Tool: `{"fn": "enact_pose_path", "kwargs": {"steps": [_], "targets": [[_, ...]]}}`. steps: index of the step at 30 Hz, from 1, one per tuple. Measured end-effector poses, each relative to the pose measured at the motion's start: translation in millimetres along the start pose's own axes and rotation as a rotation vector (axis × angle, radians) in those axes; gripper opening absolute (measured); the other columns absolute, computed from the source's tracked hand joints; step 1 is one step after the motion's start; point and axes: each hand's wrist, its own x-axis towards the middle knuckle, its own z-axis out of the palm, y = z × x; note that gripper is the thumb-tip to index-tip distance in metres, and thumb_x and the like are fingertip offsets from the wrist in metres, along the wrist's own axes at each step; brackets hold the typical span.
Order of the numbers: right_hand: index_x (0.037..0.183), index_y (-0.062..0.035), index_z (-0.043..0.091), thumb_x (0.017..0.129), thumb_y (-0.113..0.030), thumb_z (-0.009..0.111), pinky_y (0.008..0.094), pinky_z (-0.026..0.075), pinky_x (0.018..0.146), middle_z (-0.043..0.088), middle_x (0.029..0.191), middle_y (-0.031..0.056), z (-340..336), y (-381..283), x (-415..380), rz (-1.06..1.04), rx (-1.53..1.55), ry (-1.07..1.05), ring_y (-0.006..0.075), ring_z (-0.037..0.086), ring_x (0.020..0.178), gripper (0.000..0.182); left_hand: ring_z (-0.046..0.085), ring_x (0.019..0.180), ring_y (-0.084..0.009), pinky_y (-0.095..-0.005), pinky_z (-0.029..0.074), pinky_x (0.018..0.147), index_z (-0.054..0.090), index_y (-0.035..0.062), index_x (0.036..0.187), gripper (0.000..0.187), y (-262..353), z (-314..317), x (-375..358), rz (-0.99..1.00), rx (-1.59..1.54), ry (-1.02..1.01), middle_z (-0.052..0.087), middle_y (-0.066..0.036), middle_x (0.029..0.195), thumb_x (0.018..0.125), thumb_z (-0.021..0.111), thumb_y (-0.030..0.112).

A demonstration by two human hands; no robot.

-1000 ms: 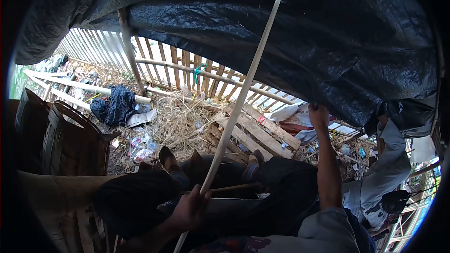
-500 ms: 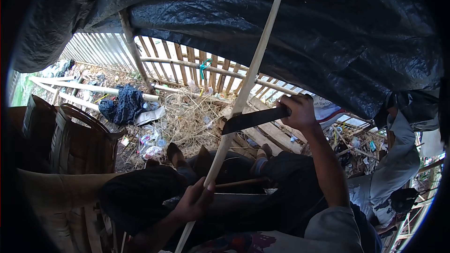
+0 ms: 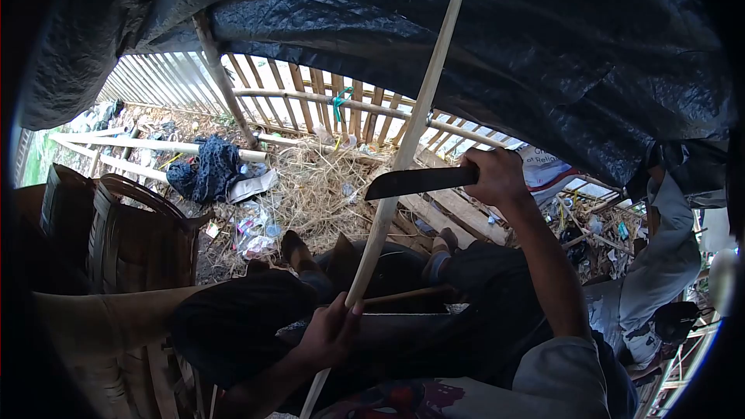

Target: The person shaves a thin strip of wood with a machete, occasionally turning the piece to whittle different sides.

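A long pale strip of split bamboo runs slantwise from the lower middle up to the black sheeting. My left hand is closed around its lower part, above my lap. In my right hand is the handle of a machete, gripped in a fist. The dark, broad blade points left and lies across the strip, near its middle. The handle itself is mostly hidden by my fingers.
Black plastic sheeting hangs low overhead. A slatted bamboo fence stands beyond dry straw and shavings. Dark cloth hangs over a pole. At left are woven baskets; a bamboo pole lies nearby. Another person's sleeve shows at right.
The machete and my right hand have moved slightly up the view. The bamboo's upper end now sits a little higher against the sheeting, while my left hand keeps its grip.
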Motion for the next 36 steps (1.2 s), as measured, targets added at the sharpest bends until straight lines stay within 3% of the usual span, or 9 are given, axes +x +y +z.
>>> {"fn": "enact_pose_path", "kwargs": {"steps": [5, 7, 9, 11, 13, 17, 20, 25, 36], "targets": [[0.078, -0.0150, 0.063, 0.053, -0.017, 0.072, 0.0393, 0.049, 0.069, 0.063, 0.070, 0.0053, 0.0, 3.1, 6.6, -0.002, -0.033, 0.073, 0.0276, 0.063, 0.070, 0.027, 0.054, 0.049, -0.0172, -0.0315, 0.040, 0.048, 0.046, 0.0014, 0.090, 0.024, 6.0, 2.7, 3.3, 0.045, 0.002, 0.013, 0.050, -0.008, 0.057, 0.097, 0.041, 0.024], [0.086, -0.0159, 0.066, 0.063, -0.026, 0.069, 0.0419, 0.051, 0.070, 0.065, 0.074, 0.0130, 2.8, 17.1, 16.5, -0.016, -0.039, 0.026, 0.0307, 0.064, 0.073, 0.025, 0.054, 0.050, -0.0174, -0.0314, 0.040, 0.048, 0.046, 0.0011, 0.091, 0.024, 8.0, 0.0, 0.2, 0.022, -0.012, -0.004, 0.050, -0.008, 0.057, 0.097, 0.041, 0.024], [0.087, -0.0105, 0.065, 0.068, -0.029, 0.067, 0.0448, 0.050, 0.072, 0.066, 0.082, 0.0165, 5.4, 56.4, 35.4, 0.363, 0.379, -0.036, 0.0331, 0.064, 0.078, 0.027, 0.054, 0.050, -0.0177, -0.0313, 0.041, 0.048, 0.046, 0.0007, 0.092, 0.024, -1.8, 0.2, -9.0, 0.005, -0.027, -0.016, 0.049, -0.008, 0.057, 0.097, 0.041, 0.023], [0.087, -0.0047, 0.064, 0.074, -0.030, 0.064, 0.0464, 0.050, 0.070, 0.065, 0.084, 0.0197, 6.8, 129.6, 31.3, 0.513, -0.158, 0.254, 0.0360, 0.064, 0.078, 0.028, 0.053, 0.050, -0.0158, -0.0306, 0.041, 0.048, 0.047, 0.0003, 0.095, 0.025, -29.1, -0.3, -27.4, 0.038, -0.029, -0.034, 0.049, -0.007, 0.057, 0.097, 0.041, 0.024], [0.083, -0.0022, 0.063, 0.078, -0.030, 0.061, 0.0451, 0.050, 0.069, 0.065, 0.080, 0.0200, 18.4, 152.0, 5.6, 0.612, -0.042, 0.417, 0.0371, 0.063, 0.077, 0.028, 0.048, 0.050, -0.0102, -0.0273, 0.038, 0.047, 0.048, 0.0010, 0.096, 0.027, -15.6, -8.4, -17.5, 0.067, -0.029, 0.012, 0.048, -0.003, 0.057, 0.098, 0.042, 0.027], [0.084, -0.0032, 0.062, 0.079, -0.026, 0.062, 0.0443, 0.049, 0.069, 0.065, 0.080, 0.0172, 24.1, 158.9, -0.7, 0.568, 0.035, 0.225, 0.0358, 0.063, 0.079, 0.023, 0.040, 0.055, -0.0032, -0.0220, 0.033, 0.048, 0.049, 0.0035, 0.094, 0.033, 9.2, -7.8, -4.1, -0.089, -0.299, -0.098, 0.045, 0.004, 0.062, 0.097, 0.041, 0.036], [0.083, -0.0042, 0.060, 0.077, -0.021, 0.066, 0.0417, 0.049, 0.069, 0.063, 0.075, 0.0141, 36.7, 133.1, 9.2, 0.202, 0.177, 0.429, 0.0331, 0.063, 0.076, 0.019, 0.040, 0.059, -0.0026, -0.0205, 0.034, 0.051, 0.048, 0.0057, 0.092, 0.035, -3.7, -10.9, -1.2, -0.096, -0.435, -0.093, 0.044, 0.004, 0.068, 0.098, 0.038, 0.038], [0.073, -0.0049, 0.055, 0.069, -0.013, 0.068, 0.0316, 0.041, 0.051, 0.055, 0.057, 0.0098, -8.1, 35.3, 8.0, -0.222, 0.219, 0.175, 0.0252, 0.059, 0.054, 0.016, 0.039, 0.058, -0.0025, -0.0195, 0.033, 0.050, 0.047, 0.0055, 0.092, 0.034, -4.6, -9.0, -7.0, -0.067, -0.485, -0.132, 0.042, 0.004, 0.068, 0.097, 0.039, 0.038], [0.079, -0.0091, 0.059, 0.059, -0.020, 0.070, 0.0410, 0.047, 0.064, 0.061, 0.065, 0.0108, -22.3, -11.5, -3.8, -0.109, -0.016, -0.032, 0.0297, 0.063, 0.068, 0.025, 0.039, 0.055, -0.0026, -0.0207, 0.033, 0.048, 0.047, 0.0040, 0.090, 0.033, -13.4, -2.6, -5.0, -0.018, -0.325, -0.015, 0.043, 0.004, 0.062, 0.098, 0.039, 0.034]]}}
